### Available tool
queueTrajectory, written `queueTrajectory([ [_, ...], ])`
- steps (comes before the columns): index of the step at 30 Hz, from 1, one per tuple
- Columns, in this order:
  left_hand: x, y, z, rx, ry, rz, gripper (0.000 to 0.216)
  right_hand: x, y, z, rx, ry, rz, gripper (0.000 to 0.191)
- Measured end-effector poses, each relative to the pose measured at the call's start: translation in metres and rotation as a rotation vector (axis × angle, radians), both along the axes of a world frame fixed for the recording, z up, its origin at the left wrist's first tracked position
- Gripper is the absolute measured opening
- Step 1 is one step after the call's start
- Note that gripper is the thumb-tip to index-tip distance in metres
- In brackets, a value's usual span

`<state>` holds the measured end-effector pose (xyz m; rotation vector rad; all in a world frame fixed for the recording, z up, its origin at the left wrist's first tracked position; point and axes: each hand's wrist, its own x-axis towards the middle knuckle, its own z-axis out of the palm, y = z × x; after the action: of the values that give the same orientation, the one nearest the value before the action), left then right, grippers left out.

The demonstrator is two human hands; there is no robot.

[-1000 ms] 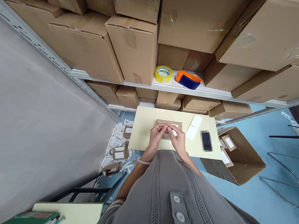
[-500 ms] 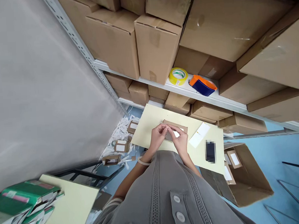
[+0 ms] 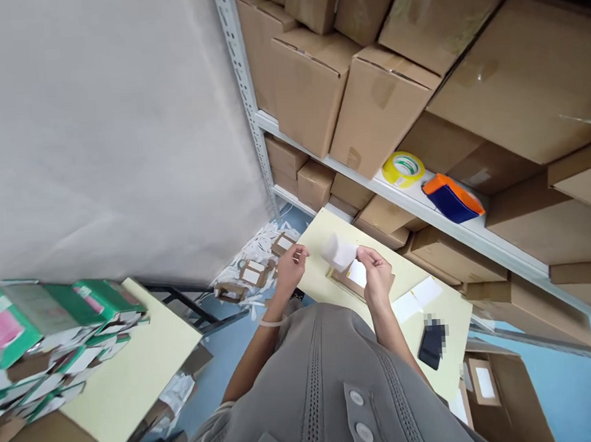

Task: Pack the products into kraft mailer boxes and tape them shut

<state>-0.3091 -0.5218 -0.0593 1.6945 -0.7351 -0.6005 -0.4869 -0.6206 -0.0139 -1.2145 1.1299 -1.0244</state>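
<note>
My right hand (image 3: 377,274) is closed on a white paper label (image 3: 339,250), which curls up and is blurred by motion. My left hand (image 3: 290,268) is off to the left, over the table's left edge, with its fingertips pinched; what they hold is too small to see. Between and below the hands a small flat brown box (image 3: 343,283) with a white label on it lies on the pale yellow table (image 3: 321,231).
White sheets (image 3: 416,299) and a dark phone (image 3: 431,340) lie on the table's right part. A yellow tape roll (image 3: 403,168) and an orange-blue dispenser (image 3: 451,197) sit on the shelf among cartons. Paper strips and small boxes (image 3: 251,273) litter the floor; green boxes (image 3: 56,322) are stacked left.
The hands were together over the brown box; now they have parted, the right lifting a white label and the left moving left. The camera has turned to the left.
</note>
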Motion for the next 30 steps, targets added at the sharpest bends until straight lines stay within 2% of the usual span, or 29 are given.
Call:
queueTrajectory([
  [3, 0.030, 0.024, -0.009, 0.011, 0.022, 0.164, 0.014, 0.003, -0.012, 0.006, -0.010, -0.046, -0.034, 0.020],
  [6, 0.045, 0.040, -0.008, -0.015, 0.084, 0.208, 0.021, 0.012, -0.018, 0.011, -0.045, -0.047, -0.024, 0.020],
  [8, 0.041, 0.040, -0.001, -0.044, 0.129, 0.145, 0.028, 0.023, -0.013, 0.011, -0.071, -0.020, 0.030, 0.024],
  [12, 0.008, 0.020, 0.012, -0.069, 0.193, -0.120, 0.036, 0.047, 0.010, 0.010, -0.060, 0.025, 0.255, 0.035],
  [16, -0.014, 0.007, 0.012, -0.006, 0.106, -0.184, 0.040, 0.056, 0.024, 0.006, 0.021, 0.002, 0.459, 0.040],
  [19, -0.009, 0.012, 0.008, -0.003, 0.064, -0.246, 0.041, 0.051, 0.023, 0.003, 0.082, -0.013, 0.483, 0.036],
  [21, 0.001, 0.017, 0.005, 0.002, 0.055, -0.270, 0.040, 0.045, 0.020, 0.002, 0.096, -0.020, 0.425, 0.033],
  [23, 0.013, 0.022, 0.001, 0.022, 0.053, -0.231, 0.040, 0.041, 0.016, 0.001, 0.084, -0.034, 0.332, 0.031],
  [25, 0.026, 0.024, -0.004, 0.034, 0.058, -0.125, 0.040, 0.036, 0.011, 0.002, 0.067, -0.069, 0.255, 0.030],
  [30, 0.067, 0.037, -0.019, 0.082, 0.038, 0.276, 0.036, 0.018, -0.009, 0.000, 0.061, -0.149, 0.038, 0.031],
])
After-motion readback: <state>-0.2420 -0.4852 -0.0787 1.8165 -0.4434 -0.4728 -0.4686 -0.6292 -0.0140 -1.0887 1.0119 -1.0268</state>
